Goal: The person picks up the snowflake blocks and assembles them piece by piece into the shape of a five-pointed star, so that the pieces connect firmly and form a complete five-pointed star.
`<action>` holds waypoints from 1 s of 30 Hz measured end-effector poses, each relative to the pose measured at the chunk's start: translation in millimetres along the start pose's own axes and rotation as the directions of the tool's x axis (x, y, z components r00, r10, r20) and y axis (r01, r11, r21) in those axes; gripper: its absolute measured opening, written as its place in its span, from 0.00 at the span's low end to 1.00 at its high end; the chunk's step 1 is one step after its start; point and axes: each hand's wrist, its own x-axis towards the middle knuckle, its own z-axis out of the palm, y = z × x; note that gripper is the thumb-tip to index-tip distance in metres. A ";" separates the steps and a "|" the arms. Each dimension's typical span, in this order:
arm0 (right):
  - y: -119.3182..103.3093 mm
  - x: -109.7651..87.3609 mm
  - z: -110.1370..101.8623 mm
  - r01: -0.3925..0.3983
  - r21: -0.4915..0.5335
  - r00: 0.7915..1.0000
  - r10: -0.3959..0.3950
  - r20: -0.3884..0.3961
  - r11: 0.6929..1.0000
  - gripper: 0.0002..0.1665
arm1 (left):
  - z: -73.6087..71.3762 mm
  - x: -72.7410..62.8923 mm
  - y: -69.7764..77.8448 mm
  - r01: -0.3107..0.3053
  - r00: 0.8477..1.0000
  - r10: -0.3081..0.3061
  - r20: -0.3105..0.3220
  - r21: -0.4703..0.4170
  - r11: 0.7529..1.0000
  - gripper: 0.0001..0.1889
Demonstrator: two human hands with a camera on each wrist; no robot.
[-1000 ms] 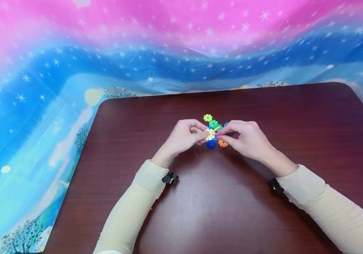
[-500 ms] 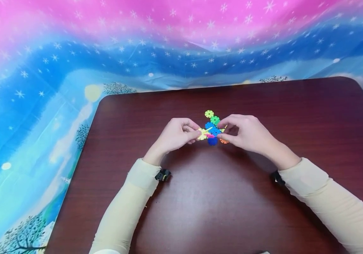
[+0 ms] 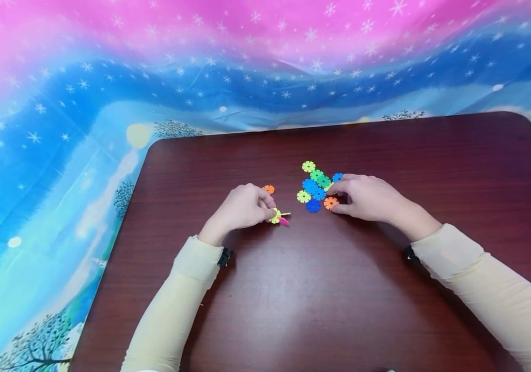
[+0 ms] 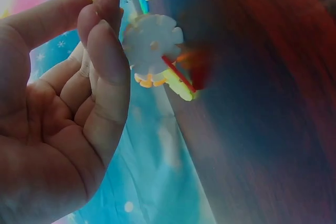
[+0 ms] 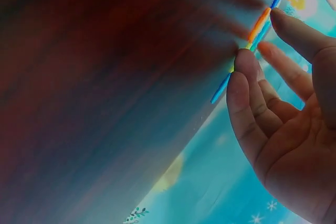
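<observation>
My left hand (image 3: pixel 249 206) pinches a small piece of joined notched discs left of the larger group. Its yellow disc (image 3: pixel 275 216) shows at the fingertips, with a pink disc (image 3: pixel 284 221) beside it. An orange disc (image 3: pixel 269 189) shows just beyond the fingers. From the left wrist, a pale disc (image 4: pixel 153 40) stands face-on beside the fingers. My right hand (image 3: pixel 370 199) has thumb and fingertips apart at the right side of a flat group of blue discs (image 3: pixel 309 185), green, yellow and orange ones. Its thumb touches an orange disc (image 3: pixel 331 203); the index finger partly covers a yellow disc.
A dark brown table (image 3: pixel 265 310) lies under both hands. Behind and to its left hangs a pink and blue cloth (image 3: pixel 247 77) with snowflakes. A pale object's edge (image 3: pixel 388 370) shows at the bottom of the head view.
My left hand has moved left and nearer to me, carrying the yellow and pink disc piece away from the group. My right hand has shifted right, uncovering more discs.
</observation>
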 end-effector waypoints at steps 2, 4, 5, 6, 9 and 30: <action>-0.8 0.5 -0.1 0.012 -0.011 1.000 -0.012 0.006 1.000 0.24 | 1.9 -0.5 0.2 0.003 1.000 -0.002 -0.009 0.032 0.999 0.03; -1.7 1.0 -0.6 0.020 -0.016 1.000 -0.020 0.013 1.000 0.23 | 2.6 -1.2 0.5 0.004 1.000 -0.002 -0.027 0.058 0.998 0.03; -1.5 1.4 -0.8 0.025 -0.015 1.000 -0.024 0.017 1.000 0.22 | 2.7 -1.3 0.2 -0.001 0.999 0.004 -0.039 0.070 0.998 0.03; -1.3 1.6 -0.5 0.022 -0.013 1.000 -0.022 0.023 1.000 0.22 | 2.2 -1.7 0.2 -0.006 0.999 0.011 -0.051 0.083 0.997 0.03; -0.6 3.1 -0.3 0.002 0.012 0.999 -0.003 0.046 1.000 0.21 | -0.4 -3.0 -0.1 -0.027 0.995 0.038 -0.091 0.119 0.993 0.04; -0.4 -4.0 -8.3 -0.038 0.234 0.999 0.042 -0.013 0.972 0.15 | 1.8 21.8 36.0 -0.104 0.983 0.147 -0.113 0.316 0.943 0.09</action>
